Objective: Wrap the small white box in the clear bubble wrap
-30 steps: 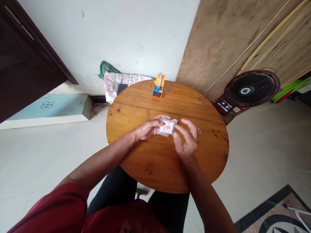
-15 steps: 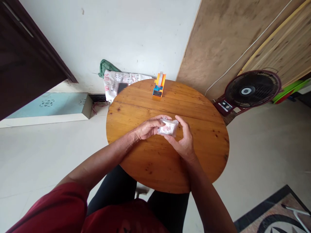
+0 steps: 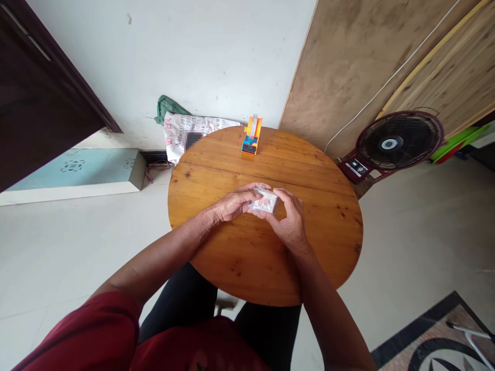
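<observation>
A small white package in clear plastic wrap (image 3: 264, 202), with faint reddish print on its face, is held above the middle of the round wooden table (image 3: 247, 268). My left hand (image 3: 236, 202) grips its left side, thumb on top and fingers behind. At its right end, my right hand (image 3: 291, 219) curves round the wrap, forefinger at the far corner and thumb at the near edge. Both hands are closed on the package. An orange and blue tape dispenser (image 3: 252, 136) stands beyond them near the table's far edge.
Behind the table, a printed white sack (image 3: 176, 136) and a green bag (image 3: 170, 108) lean against the wall. A dark red fan (image 3: 398, 141) stands at the right. To the left lies a long pale blue box (image 3: 77, 167). A patterned mat (image 3: 433, 340) is at lower right.
My right hand has moved slightly left and its fingers have closed in on the package's right end. The package has shifted a little left; my left hand keeps its grip.
</observation>
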